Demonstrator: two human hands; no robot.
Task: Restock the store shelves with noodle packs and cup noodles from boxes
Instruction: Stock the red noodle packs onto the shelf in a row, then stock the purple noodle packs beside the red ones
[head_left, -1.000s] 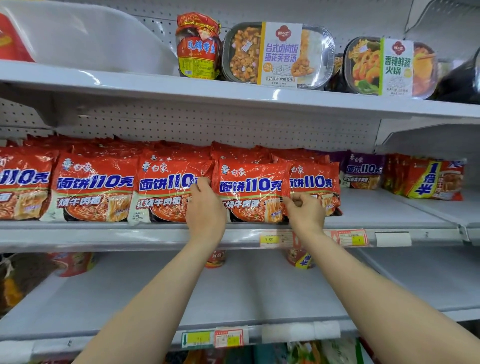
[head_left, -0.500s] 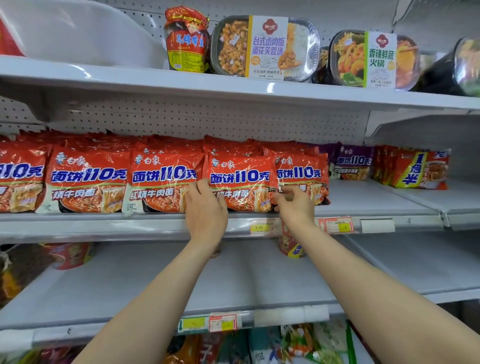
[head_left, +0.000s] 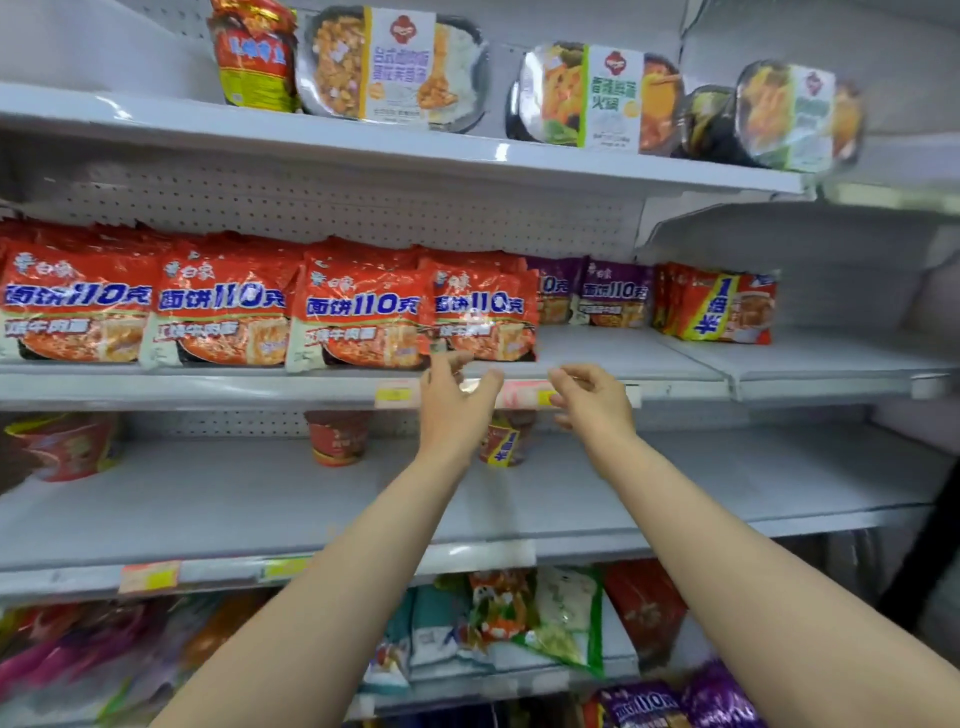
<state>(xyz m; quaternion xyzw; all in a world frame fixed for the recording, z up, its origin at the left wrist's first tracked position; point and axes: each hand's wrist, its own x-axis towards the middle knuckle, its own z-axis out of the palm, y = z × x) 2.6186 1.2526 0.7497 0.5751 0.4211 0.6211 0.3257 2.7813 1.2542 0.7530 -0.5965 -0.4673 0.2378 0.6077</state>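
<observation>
Red noodle packs (head_left: 358, 312) stand in a row on the middle shelf (head_left: 623, 358), filling the left and centre of the frame at mid-height. Each pack stands on its bottom edge, printed face toward the camera, leaning slightly back on the packs behind it. Long axis of each face runs left–right across the frame; the rows go back in depth toward the pegboard wall. The rightmost red pack (head_left: 483, 312) ends the row; to its right, purple packs (head_left: 615, 293) sit further back, then a red-and-yellow stack (head_left: 719, 309) toward the right of the frame.

Left hand (head_left: 454, 402) is just below and in front of the rightmost red pack, fingers loosely spread and slightly curled, holding nothing. Fingertips look close to the pack's lower edge; contact cannot be confirmed through the blur. Right hand (head_left: 592, 400) is at centre-right, in front of the shelf's price strip, fingers loosely bent, thumb and forefinger near each other, empty as far as can be seen.

Handling judgement: packs are light, with thin glossy film, so slippery and crinkly. The noodle block inside is brittle; squeezing would likely crack it. Best hold is across the flat faces or by the side edges, not the sealed top fin. A standing pack tips easily, so it wants support from its neighbours.

Two cup noodles (head_left: 337, 436) sit on the lower shelf, below centre.
</observation>
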